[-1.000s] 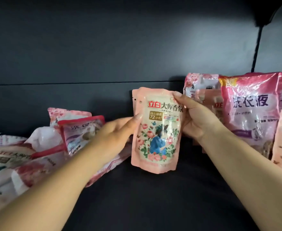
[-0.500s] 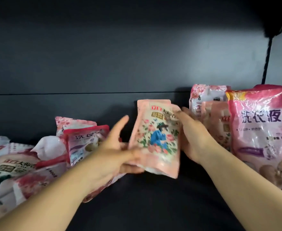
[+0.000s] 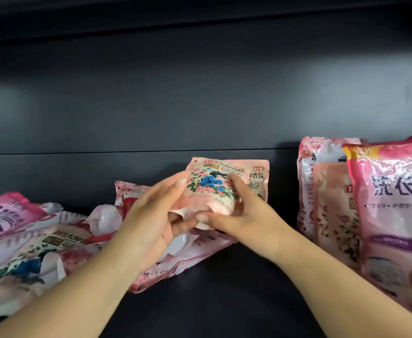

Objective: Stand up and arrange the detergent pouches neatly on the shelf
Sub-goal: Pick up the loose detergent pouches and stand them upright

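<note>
Pouches [image 3: 29, 250] lie toppled left of the floral pouch [image 3: 214, 189], which tilts back above the dark shelf [image 3: 224, 301]. Left hand [image 3: 151, 230] cups its base from below; right hand [image 3: 239, 215] clasps its right edge. Upright pouches [image 3: 383, 203] stand right of it.

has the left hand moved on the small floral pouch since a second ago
Yes. The left hand slid from the floral pouch's left edge to beneath its bottom, nearer the shelf floor.
</note>
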Available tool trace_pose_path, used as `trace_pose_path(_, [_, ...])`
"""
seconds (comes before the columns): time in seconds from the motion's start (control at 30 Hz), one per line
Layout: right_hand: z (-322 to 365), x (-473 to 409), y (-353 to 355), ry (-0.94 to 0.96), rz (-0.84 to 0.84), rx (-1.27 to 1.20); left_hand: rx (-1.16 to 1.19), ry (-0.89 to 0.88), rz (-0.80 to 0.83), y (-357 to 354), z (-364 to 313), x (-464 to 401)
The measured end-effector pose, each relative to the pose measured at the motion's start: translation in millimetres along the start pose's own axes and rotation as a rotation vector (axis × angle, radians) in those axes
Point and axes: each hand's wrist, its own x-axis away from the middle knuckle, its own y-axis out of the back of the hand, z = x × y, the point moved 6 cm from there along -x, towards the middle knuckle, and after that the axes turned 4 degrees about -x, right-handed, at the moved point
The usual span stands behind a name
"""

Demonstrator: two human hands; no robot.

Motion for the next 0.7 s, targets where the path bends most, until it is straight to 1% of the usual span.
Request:
trace_pose_path(0.07, [9,4,11,0.011,-0.100,0.180,-0.078,-0.026,0.088,-5,-3,3])
trace_pose_path(0.13, [16,7,15,0.012,-0.141,0.229,-0.216,-0.067,0.119,-7,-5,5])
trace_pose_path(0.3, [12,4,8,-0.003,-0.111,0.149,-0.524,-0.118,-0.082,5,-11,3])
trace_pose_path(0.37, [8,2,12,-0.030,-0.158,0.062,-0.664,-0.123,-0.092,5,-10,3])
trace_pose_path(0.43, [4,0,16,-0.079,-0.170,-0.008,-0.791,-0.124,-0.069,4,-8,2])
trace_pose_path(0.53, [-1,-1,12,-0.143,-0.134,-0.066,-0.878,-0.066,-0.054,7,-6,-1])
trace_pose_path(0.63, [-5,-1,6,-0.172,-0.127,-0.098,-0.902,0.057,0.002,10,0,-2])
trace_pose_path(0.7, [-4,0,6,-0.178,-0.122,-0.163,-0.880,0.106,0.018,10,1,-2])
